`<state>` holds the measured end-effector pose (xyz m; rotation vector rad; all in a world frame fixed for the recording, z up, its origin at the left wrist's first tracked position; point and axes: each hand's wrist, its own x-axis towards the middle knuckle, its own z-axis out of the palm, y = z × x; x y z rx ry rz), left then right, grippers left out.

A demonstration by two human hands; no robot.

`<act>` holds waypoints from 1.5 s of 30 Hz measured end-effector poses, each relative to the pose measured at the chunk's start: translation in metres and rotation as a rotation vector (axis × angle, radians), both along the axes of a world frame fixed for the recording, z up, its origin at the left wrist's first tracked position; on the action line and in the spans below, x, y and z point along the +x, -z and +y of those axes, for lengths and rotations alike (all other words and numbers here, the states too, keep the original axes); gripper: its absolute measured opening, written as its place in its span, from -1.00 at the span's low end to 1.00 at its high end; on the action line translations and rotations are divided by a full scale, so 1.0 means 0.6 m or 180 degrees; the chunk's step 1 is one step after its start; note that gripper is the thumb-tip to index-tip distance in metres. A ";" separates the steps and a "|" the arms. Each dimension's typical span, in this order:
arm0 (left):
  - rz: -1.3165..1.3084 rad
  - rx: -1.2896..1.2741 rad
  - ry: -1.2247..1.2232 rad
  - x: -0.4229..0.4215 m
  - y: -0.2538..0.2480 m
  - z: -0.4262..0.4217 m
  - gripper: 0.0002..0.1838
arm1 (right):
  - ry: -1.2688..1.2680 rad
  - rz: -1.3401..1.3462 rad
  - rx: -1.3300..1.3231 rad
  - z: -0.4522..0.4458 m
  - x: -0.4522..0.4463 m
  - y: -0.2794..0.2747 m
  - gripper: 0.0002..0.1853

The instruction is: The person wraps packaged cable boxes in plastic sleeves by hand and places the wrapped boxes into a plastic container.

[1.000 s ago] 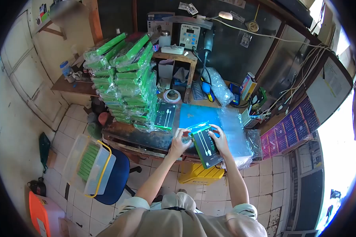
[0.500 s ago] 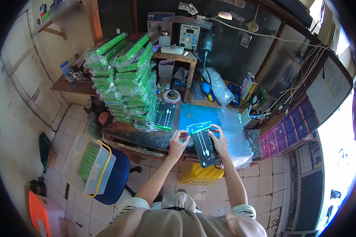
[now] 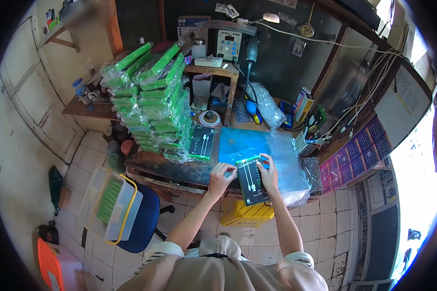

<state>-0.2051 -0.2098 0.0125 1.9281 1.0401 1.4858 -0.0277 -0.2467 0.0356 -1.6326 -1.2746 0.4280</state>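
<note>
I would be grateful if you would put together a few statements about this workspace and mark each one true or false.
1. The right hand holds a dark box with white cables pictured on it. True.
2. The clear tub with the yellow handle has green things in it. True.
3. The left hand is inside the clear tub. False: its fingertips are by the upper part of the dark box's left edge.
4. A second dark box lies on the desk, beside the stack of wrapped green packages. True.
5. The stack stands to the right of the blue sheet. False: it stands to the left of it.
</note>
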 end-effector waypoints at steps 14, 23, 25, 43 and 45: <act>-0.1539 -0.2363 0.1190 0.016 0.005 0.022 -0.52 | -0.0110 0.0392 0.0593 -0.006 -0.035 -0.012 -0.66; -0.0741 -0.1218 0.0682 0.009 -0.020 0.050 -0.59 | -0.0971 0.1733 0.0576 0.017 -0.011 -0.041 -0.57; -0.0733 -0.1223 0.0657 0.008 -0.023 0.050 -0.60 | -0.1089 0.1806 0.0435 0.018 -0.010 -0.045 -0.62; -0.0260 -0.0595 0.0618 0.008 -0.004 0.071 -0.55 | -0.1213 0.2143 0.0184 0.013 0.000 -0.017 -0.58; -0.0185 -0.0561 0.0628 0.007 -0.005 0.069 -0.54 | -0.1226 0.2185 0.0230 0.019 0.005 -0.005 -0.59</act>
